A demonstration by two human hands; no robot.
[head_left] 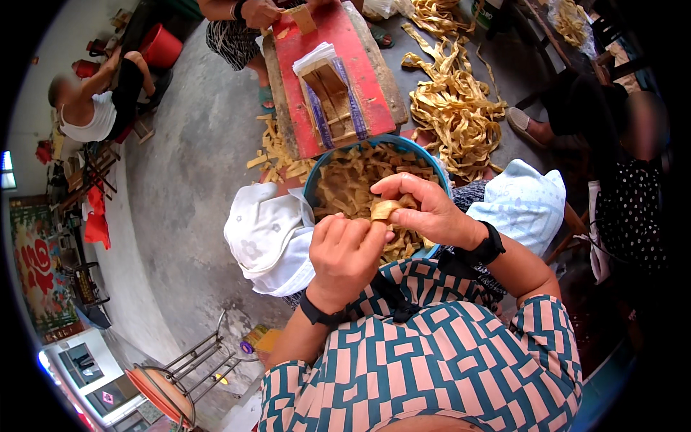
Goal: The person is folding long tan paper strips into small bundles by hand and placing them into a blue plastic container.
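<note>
Over a blue basin (311, 189) on my lap, both hands work on one tan flat strip (384, 209), which is curled into a small roll. My left hand (344, 248) is closed, its thumb and finger pressed at the strip's lower end. My right hand (435, 216) grips the roll from the other side, thumb below and fingers curved over it. Beneath them the basin holds many short folded tan pieces (345, 176). The strip's material I cannot make out.
Beyond the basin stands a red wooden bench (363, 54) with a wooden holder (327, 90) on it. Long tan strips (457, 101) pile on the floor at right, short pieces (277, 151) at left. Another person's hands (263, 13) work at the bench's far end. A chair (162, 392) stands lower left.
</note>
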